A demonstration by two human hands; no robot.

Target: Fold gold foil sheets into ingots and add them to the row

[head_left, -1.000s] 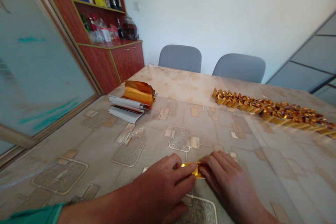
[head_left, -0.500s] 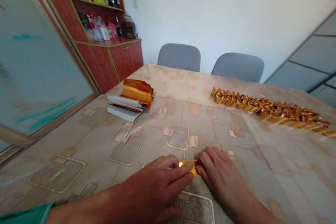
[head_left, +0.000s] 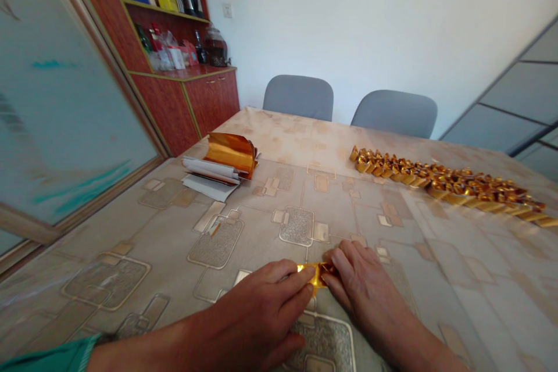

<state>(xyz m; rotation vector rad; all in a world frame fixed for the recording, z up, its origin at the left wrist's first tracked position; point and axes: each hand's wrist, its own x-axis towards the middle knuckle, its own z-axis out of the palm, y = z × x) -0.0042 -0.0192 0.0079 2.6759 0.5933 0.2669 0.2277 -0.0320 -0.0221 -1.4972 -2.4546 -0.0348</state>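
Note:
A small folded piece of gold foil paper (head_left: 317, 275) lies on the patterned tablecloth, between my two hands. My left hand (head_left: 270, 305) presses on its left part, the index finger stretched across it and the thumb tucked below. At the other end, the fingers of my right hand (head_left: 360, 279) pinch the paper, hiding that edge. Farther off to the left sits a stack of gold foil sheets (head_left: 229, 150), curled up, with white backing. Rows of folded gold foil pieces (head_left: 453, 183) stand packed together on the right side.
The table (head_left: 257, 226) has a glossy cover. Two grey chairs (head_left: 299, 96) stand behind its far edge. At the left are a reddish cabinet (head_left: 211, 102) with bottles and boxes, and a frosted glass door (head_left: 78, 110).
My left index finger has drawn slightly back to the left along the foil, so more of its dark folded right part shows. The view has shifted a little.

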